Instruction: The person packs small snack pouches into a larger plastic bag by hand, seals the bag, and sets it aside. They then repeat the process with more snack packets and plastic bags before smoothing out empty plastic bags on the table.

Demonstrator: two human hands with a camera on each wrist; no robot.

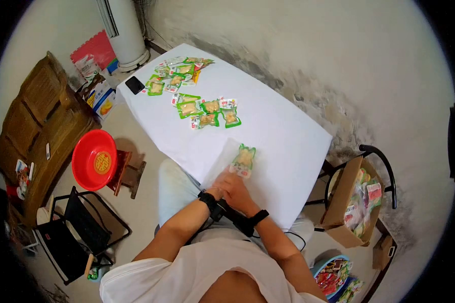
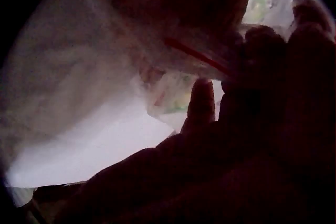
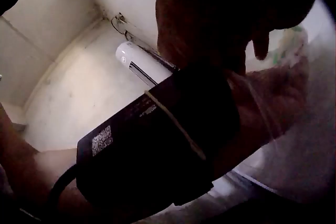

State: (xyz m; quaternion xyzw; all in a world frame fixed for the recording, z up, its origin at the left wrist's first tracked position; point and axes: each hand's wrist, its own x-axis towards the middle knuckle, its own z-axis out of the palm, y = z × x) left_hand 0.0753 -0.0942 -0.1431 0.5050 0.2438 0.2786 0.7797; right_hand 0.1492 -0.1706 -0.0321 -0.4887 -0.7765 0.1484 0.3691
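My two hands meet at the near edge of the white table, over the mouth of a clear plastic bag. The left hand holds the bag from the left, partly hidden by the right. The right hand lies across it, its fingers at the bag's edge. A red strip runs along the plastic in the left wrist view, near the dark fingers. A green-edged food packet with pale pieces overlaps the bag just beyond the hands. In the right wrist view the hands are mostly dark.
More green-edged packets lie mid-table, with a pile at the far end beside a black phone. A cardboard box of packets stands at the right, a blue basin below it. A red basin sits left.
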